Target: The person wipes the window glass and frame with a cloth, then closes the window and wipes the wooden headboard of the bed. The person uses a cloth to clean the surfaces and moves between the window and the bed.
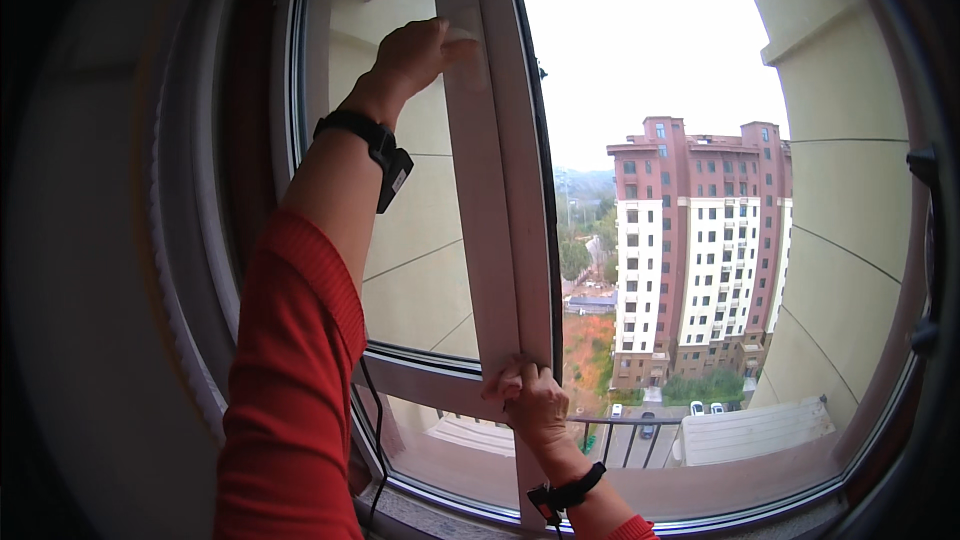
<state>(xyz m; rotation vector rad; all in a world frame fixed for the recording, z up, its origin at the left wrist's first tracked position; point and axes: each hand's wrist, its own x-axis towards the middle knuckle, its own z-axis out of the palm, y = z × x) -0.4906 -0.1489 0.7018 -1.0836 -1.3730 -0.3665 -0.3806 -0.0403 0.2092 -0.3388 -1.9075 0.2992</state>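
My left hand (424,52) reaches up to the stile of a window sash (480,225) and closes around a pale window handle (463,35). Motion blurs the fingers and the handle. Lower down, my right hand (536,397) is at the bottom corner of the same sash, its knuckles bent against the frame. Its fingertips are blurred, and whether they grip anything is not clear. Glass (405,240) fills the sash to the left of the stile. A dark seal (556,300) runs along the stile's right edge.
Black bands with small devices circle my left wrist (367,142) and right wrist (574,491). A dark cable (379,420) hangs by the sash. Outside are a metal railing (622,439), a white boxy unit (757,431) and a tall building (697,255). A curtain edge (169,300) borders the left.
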